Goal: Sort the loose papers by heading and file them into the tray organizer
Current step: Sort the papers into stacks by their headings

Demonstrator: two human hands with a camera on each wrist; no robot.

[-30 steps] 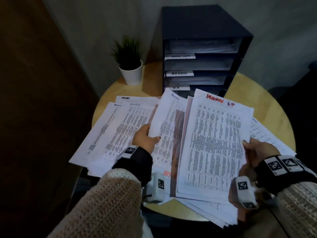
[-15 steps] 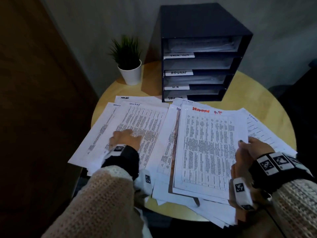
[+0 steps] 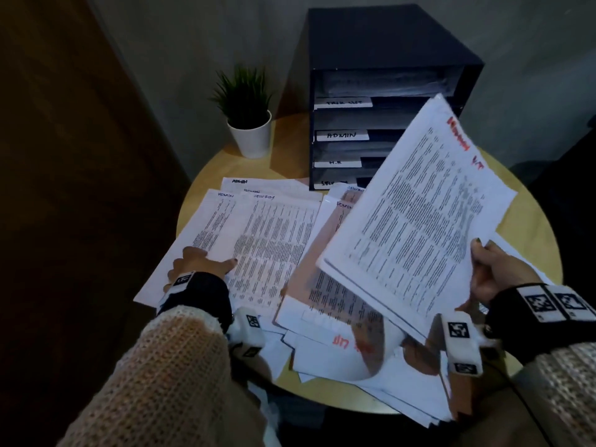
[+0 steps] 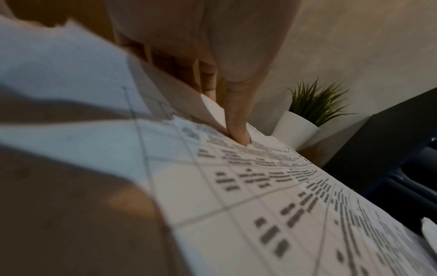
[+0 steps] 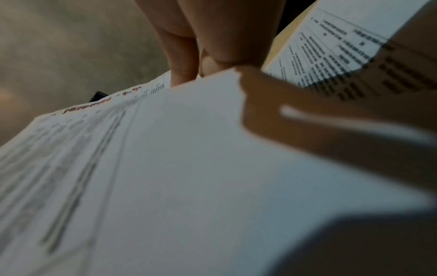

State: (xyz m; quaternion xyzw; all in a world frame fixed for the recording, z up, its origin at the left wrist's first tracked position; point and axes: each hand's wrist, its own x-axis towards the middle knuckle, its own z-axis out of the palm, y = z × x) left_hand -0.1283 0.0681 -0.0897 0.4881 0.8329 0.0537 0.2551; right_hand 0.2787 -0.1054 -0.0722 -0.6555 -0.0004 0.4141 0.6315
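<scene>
Pale wood shows at the edge of the round counter (image 3: 529,221) under your papers, with a grey wall behind and a dark brown panel at your left. At the counter's back stands the black tray organizer (image 3: 387,40), four slots stacked, white labels on the slot fronts reading something like TASK LIST, ADMIN, H.R and one half hidden; pale sheets lie in the top slots. Left of it sits a small green plant in a white pot (image 3: 250,130).

Half a second ago the white stapled sheaf with the red handwritten heading (image 3: 416,214) lay flat on the pile; now it is lifted and tilted, its top corner up in front of the organizer's right side. Your right hand (image 3: 496,272) pinches its lower right edge, thumb on the printed face and fingers (image 5: 182,61) behind. Beneath it a pinkish sheet is uncovered on the loose white papers (image 3: 322,343) that overhang the counter's near edge.

Your left hand (image 3: 196,262) has stayed on the white printed sheet headed SECURITY (image 3: 274,240) at the left of the spread, fingers laid out straight, one fingertip (image 4: 241,138) pressing the page beside a curled paper edge.
</scene>
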